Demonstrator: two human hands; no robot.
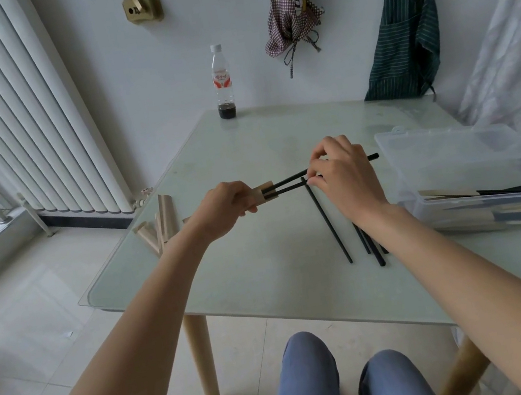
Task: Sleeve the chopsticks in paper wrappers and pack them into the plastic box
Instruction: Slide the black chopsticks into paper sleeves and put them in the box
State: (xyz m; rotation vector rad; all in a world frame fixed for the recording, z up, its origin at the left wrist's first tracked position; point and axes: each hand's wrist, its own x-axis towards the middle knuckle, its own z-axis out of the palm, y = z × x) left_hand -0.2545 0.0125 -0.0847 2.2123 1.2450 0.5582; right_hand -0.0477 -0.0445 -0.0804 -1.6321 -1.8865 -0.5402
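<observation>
Your left hand [228, 208] grips the thin paper wrapper [267, 192] above the counter [261, 249]; your right hand's [339, 171] fingers pinch the chopstick pair [288, 182], tips just inside. The sticks look stiff, light and slick, so hold near the mouth, gently; the paper likely crumples.

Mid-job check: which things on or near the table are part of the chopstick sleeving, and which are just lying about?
Job: pair of chopsticks held by right hand; wrapper gripped by left hand; loose chopsticks; spare wrappers; plastic box.

Lying about: bottle; aprons on the wall.
</observation>
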